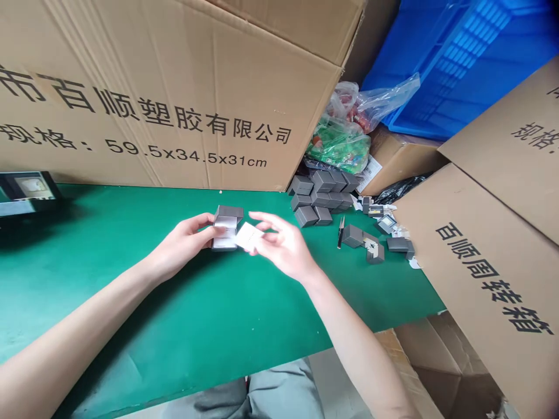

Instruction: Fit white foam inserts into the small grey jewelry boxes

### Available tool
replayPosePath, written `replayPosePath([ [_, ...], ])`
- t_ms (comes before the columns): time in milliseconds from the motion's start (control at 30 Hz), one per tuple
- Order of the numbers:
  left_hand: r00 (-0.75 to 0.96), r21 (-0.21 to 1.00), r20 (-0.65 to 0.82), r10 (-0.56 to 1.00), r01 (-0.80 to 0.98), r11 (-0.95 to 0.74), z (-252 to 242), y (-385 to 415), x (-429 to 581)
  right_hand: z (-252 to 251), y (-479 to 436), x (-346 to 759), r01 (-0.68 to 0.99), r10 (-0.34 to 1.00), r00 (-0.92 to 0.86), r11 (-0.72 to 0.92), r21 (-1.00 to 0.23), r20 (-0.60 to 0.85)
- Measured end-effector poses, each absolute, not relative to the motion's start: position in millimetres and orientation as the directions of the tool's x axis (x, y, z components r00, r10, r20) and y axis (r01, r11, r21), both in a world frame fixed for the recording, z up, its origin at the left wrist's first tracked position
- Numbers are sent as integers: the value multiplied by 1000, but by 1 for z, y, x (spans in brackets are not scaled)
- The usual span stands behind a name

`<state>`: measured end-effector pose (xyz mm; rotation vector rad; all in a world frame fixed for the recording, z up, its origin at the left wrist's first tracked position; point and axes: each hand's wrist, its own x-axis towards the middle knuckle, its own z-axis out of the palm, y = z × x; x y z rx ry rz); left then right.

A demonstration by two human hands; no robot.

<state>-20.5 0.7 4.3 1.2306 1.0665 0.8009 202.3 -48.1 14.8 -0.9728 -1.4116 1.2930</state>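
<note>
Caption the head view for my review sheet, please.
Left hand holds an open grey jewelry box, right hand a white card beside it, over a green workbench; more grey boxes beyond.

a large brown corrugated carton (pixel 144 99) printed with black chinese characters stands along the far edge of a green-topped workbench (pixel 131 326). a tilted blue plastic crate (pixel 441 70) leans behind it, more printed cardboard flaps (pixel 493 244) rise at right, and a flattened brown carton (pixel 445 361) sits below the bench.

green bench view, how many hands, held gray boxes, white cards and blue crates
hands: 2 (left hand, right hand)
held gray box: 1
white card: 1
blue plastic crate: 1
total: 5
</note>
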Motion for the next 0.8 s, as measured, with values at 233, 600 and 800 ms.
replayPosePath([
  [233,226,987,-153,962,77,139,6,3,-20,-30,-35,167,7,987,48,153,-988,154],
  [600,243,961,-198,950,237,140,4,3,-23,-27,-36,180,525,845,32,440,-729,533],
  [800,248,956,-218,944,247,156,2,4,-26,-27,-37,184,598,771,-67,539,-593,633],
])
